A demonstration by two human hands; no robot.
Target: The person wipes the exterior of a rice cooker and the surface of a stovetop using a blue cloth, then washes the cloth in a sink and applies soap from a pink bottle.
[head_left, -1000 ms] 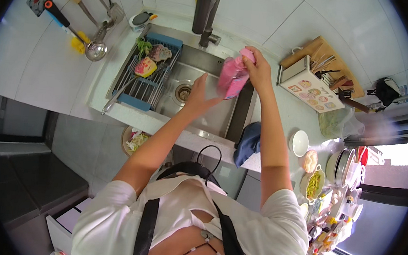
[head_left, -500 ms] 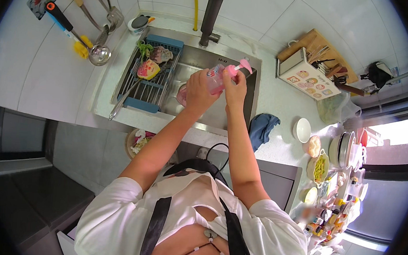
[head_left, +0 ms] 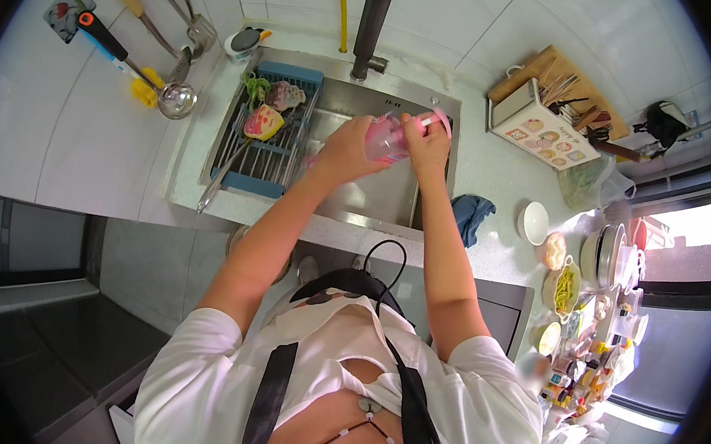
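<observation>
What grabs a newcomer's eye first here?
Both hands meet over the steel sink: the left hand and right hand grip a clear pink bottle. Left of them, a blue drying rack holds colourful sponges; ladles hang on the white wall.

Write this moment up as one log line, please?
left hand: grips pink cup | right hand: at cup's rim | over sink

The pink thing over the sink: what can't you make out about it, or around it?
- Pink thing, head view: both hands cover it; its kind is unclear.
- Left hand and right hand: fingertips hidden behind it.
- Sink: forearms hide the drain.
- Jars at the right rim: too small and bent.
</observation>
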